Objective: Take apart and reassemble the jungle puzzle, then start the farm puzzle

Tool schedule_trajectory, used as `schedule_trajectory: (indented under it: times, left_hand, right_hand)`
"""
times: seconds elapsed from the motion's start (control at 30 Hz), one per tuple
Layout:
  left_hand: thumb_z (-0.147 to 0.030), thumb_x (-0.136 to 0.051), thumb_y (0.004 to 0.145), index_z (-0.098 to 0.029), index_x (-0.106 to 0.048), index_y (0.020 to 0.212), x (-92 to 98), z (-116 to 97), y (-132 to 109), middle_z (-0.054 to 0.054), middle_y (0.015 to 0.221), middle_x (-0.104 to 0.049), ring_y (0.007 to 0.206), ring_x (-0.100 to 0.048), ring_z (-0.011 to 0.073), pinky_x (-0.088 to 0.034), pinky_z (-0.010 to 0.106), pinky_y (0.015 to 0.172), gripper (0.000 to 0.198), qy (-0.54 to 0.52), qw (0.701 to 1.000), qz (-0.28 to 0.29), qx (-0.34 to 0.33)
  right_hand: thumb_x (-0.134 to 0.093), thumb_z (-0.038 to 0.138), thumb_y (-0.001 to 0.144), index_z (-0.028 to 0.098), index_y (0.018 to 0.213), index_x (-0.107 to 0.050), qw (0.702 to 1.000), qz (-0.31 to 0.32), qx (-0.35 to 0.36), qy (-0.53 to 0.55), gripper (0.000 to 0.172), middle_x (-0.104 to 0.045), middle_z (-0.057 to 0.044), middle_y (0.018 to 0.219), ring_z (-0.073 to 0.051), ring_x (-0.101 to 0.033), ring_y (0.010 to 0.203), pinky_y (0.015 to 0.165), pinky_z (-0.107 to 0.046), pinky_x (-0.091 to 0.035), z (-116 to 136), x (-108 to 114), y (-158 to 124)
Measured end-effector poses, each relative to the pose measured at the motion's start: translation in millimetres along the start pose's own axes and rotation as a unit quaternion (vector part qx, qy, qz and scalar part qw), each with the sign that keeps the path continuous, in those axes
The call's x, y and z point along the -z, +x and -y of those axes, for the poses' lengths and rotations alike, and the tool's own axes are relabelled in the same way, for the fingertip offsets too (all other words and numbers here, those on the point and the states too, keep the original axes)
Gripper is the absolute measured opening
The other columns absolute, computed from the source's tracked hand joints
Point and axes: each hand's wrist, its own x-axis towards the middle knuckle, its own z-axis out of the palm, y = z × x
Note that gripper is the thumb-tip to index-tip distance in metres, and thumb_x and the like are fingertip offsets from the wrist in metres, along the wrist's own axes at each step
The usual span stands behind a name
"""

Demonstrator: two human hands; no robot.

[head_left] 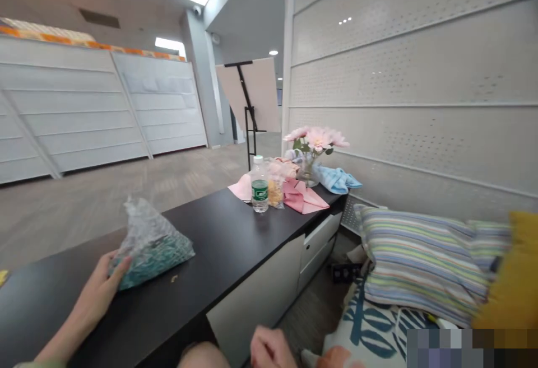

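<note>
On black counter (197, 233), left hand (94, 301) touching plastic bag (151, 245), green-labelled bottle (259, 186)

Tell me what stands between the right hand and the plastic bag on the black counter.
The edge of the black countertop does: the right hand is below it, in front of the white cabinet door. The plastic bag lies on top, with no object between it and the edge.

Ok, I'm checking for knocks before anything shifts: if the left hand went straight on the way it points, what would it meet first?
The clear plastic bag with teal contents: the left hand points up and to the right, and its fingers seem already to touch the bag, though depth is hard to judge.
</note>
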Motion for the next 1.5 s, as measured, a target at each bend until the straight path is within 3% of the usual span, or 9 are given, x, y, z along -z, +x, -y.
schedule_trajectory:
  times: [0.17, 0.23, 0.33, 0.47, 0.9, 1.03, 1.17, 1.33, 1.5]
  left_hand:
    - [-0.066, -0.048, 0.09, -0.02, -0.024, 0.151, 36.1, 29, 31, 0.015, 0.149, -0.056, 0.133, -0.058, 0.0287, -0.046, 0.04, 0.11, 0.08, -0.019, 0.975, 0.179, -0.127]
    - [-0.06, -0.02, 0.099, -0.017, -0.027, 0.152, 47.9, 47, 70, 0.016, 0.144, -0.06, 0.131, -0.059, 0.0266, -0.046, 0.042, 0.108, 0.068, 0.104, 0.986, 0.114, -0.07]
    - [-0.068, -0.03, 0.094, -0.011, -0.048, 0.141, 54.3, 88, 123, 0.025, 0.141, -0.059, 0.137, -0.05, 0.0422, -0.03, 0.061, 0.114, 0.077, 0.172, 0.983, 0.065, 0.006]
    - [-0.069, -0.036, 0.095, -0.018, -0.064, 0.126, 44.7, 120, 141, 0.018, 0.129, -0.067, 0.123, -0.058, 0.0413, -0.034, 0.057, 0.107, 0.066, 0.234, 0.968, 0.089, -0.001]
    - [-0.056, -0.044, 0.099, -0.014, -0.066, 0.121, 47.7, 100, 135, 0.016, 0.114, -0.07, 0.111, -0.062, 0.0379, -0.039, 0.055, 0.104, 0.053, 0.274, 0.959, 0.074, -0.001]
    - [-0.052, -0.045, 0.1, -0.013, -0.063, 0.13, 48.7, 92, 120, 0.017, 0.132, -0.064, 0.126, -0.056, 0.036, -0.037, 0.054, 0.112, 0.053, 0.207, 0.977, 0.041, -0.012]
    - [-0.064, -0.055, 0.094, -0.022, -0.068, 0.128, 39.6, 54, 64, 0.014, 0.148, -0.055, 0.146, -0.037, 0.0387, -0.031, 0.06, 0.117, 0.055, 0.074, 0.993, 0.086, -0.041]
    - [-0.069, -0.089, 0.058, -0.025, -0.044, 0.152, 29.9, 3, 5, 0.019, 0.156, -0.045, 0.146, -0.034, 0.0489, -0.027, 0.068, 0.117, 0.114, -0.104, 0.98, 0.143, -0.095]
    - [-0.059, -0.084, 0.076, -0.029, -0.017, 0.159, 33.0, 1, 16, 0.017, 0.147, -0.052, 0.128, -0.059, 0.0368, -0.05, 0.054, 0.105, 0.111, -0.386, 0.919, 0.043, -0.075]
  right_hand:
    - [-0.053, 0.024, 0.096, 0.019, 0.1, -0.062, 0.956, 0.046, 0.194, -0.216, 0.011, -0.068, 0.0, 0.083, -0.015, -0.062, 0.073, 0.069, -0.026, -0.05, 65, -40, 180]
    - [-0.051, 0.017, 0.093, 0.018, 0.111, -0.062, 0.919, 0.069, 0.211, -0.327, 0.021, -0.071, -0.007, 0.109, -0.017, -0.066, 0.094, 0.085, -0.028, -0.05, 89, -75, 278]
    - [-0.06, 0.021, 0.089, 0.019, 0.109, -0.066, 0.89, 0.119, 0.206, -0.389, 0.022, -0.071, -0.011, 0.115, -0.026, -0.063, 0.11, 0.097, -0.036, -0.045, 92, -128, 401]
    - [-0.06, 0.03, 0.09, 0.02, 0.105, -0.068, 0.857, 0.164, 0.18, -0.454, 0.02, -0.072, -0.01, 0.105, -0.03, -0.063, 0.106, 0.098, -0.041, -0.04, 54, -161, 474]
    - [-0.043, 0.036, 0.096, 0.017, 0.12, -0.067, 0.898, 0.157, 0.137, -0.388, 0.039, -0.068, -0.013, 0.123, -0.028, -0.058, 0.117, 0.107, -0.042, -0.037, 63, -154, 457]
    - [-0.016, 0.039, 0.104, 0.016, 0.101, -0.071, 0.933, 0.149, 0.091, -0.315, 0.059, -0.074, -0.01, 0.098, -0.023, -0.068, 0.088, 0.08, -0.035, -0.052, 85, -114, 407]
    - [-0.04, 0.059, 0.1, 0.019, 0.08, -0.072, 0.917, 0.319, 0.064, -0.229, 0.055, -0.072, -0.005, 0.073, -0.023, -0.066, 0.067, 0.066, -0.032, -0.052, 104, -87, 327]
    - [-0.08, 0.04, 0.08, 0.025, 0.122, -0.064, 0.923, 0.348, 0.146, -0.079, 0.047, -0.071, -0.004, 0.113, -0.028, -0.064, 0.105, 0.097, -0.04, -0.049, 121, -123, 276]
    - [-0.075, 0.047, 0.085, 0.026, 0.113, -0.052, 0.948, 0.198, 0.198, 0.15, 0.042, -0.067, -0.004, 0.107, -0.023, -0.064, 0.097, 0.088, -0.035, -0.051, 122, -164, 289]
